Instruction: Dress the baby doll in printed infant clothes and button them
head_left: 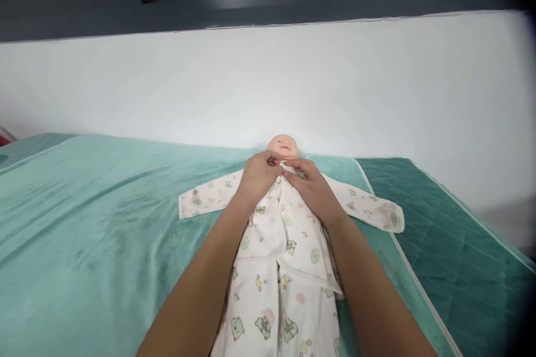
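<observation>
Below the doll's head (283, 144), left hand (257, 174) and right hand (310, 185) pinch the bear-print jacket's collar (282, 163), lower front (288, 234) apparently still unfastened.

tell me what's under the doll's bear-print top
Matching trousers emerge below the top; light-green bedding lies beneath both. The trousers' waist and the torso of the doll are covered.

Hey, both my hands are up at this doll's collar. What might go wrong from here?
The left hand and right hand meet at the collar, just below the doll's chin, so a hard tug might shift the doll. The printed top's front edges part near the hem, so its two sides could end up uneven.
</observation>
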`<control>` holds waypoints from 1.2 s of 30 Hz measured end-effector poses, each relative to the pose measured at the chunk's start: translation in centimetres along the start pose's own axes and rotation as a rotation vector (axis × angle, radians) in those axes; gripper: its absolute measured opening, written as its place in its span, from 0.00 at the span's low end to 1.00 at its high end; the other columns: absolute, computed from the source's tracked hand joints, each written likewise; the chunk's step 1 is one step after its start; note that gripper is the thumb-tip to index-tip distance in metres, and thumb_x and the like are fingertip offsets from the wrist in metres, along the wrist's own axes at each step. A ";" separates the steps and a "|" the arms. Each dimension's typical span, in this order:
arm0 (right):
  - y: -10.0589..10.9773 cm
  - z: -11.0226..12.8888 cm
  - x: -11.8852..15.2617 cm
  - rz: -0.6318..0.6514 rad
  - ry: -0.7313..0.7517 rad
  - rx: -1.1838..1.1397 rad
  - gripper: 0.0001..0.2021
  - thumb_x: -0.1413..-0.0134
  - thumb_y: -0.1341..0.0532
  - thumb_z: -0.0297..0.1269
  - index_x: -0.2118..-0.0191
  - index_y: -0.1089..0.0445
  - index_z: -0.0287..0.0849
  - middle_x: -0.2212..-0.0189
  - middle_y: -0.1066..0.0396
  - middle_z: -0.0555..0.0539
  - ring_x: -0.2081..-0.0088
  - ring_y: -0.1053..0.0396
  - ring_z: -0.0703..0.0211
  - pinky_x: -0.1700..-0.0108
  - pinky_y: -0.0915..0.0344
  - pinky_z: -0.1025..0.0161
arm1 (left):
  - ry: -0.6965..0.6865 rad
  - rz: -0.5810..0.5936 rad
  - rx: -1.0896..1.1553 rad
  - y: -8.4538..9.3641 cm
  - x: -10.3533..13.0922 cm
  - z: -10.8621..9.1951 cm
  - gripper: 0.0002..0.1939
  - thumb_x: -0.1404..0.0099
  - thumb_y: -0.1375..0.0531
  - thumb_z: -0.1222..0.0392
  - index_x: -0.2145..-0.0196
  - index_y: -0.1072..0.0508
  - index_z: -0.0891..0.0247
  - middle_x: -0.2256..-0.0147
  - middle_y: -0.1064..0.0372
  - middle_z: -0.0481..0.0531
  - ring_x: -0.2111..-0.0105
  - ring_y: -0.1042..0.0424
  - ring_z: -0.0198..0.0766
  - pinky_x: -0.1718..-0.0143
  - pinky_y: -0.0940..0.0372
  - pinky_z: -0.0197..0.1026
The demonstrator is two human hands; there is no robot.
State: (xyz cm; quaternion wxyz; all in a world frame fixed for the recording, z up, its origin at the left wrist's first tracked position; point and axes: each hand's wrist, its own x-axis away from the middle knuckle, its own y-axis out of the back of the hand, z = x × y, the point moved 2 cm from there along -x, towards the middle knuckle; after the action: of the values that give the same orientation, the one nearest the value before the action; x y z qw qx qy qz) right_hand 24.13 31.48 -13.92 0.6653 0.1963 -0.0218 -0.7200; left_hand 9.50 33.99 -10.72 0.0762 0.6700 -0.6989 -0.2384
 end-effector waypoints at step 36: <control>0.3 0.1 0.2 -0.058 0.095 -0.052 0.10 0.43 0.41 0.41 0.61 0.23 0.49 0.52 0.27 0.49 0.48 0.32 0.54 0.43 0.39 0.54 | -0.062 -0.066 -0.140 0.2 0.2 0.0 0.12 0.37 0.44 0.56 0.67 0.20 0.58 0.61 0.26 0.51 0.56 0.30 0.43 0.53 0.38 0.41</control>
State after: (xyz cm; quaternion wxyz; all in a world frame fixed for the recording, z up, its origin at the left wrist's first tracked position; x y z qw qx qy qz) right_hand 24.41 31.19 -13.79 0.6491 0.2135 0.0343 -0.7293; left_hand 9.31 33.77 -10.68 0.0930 0.6778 -0.6603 -0.3097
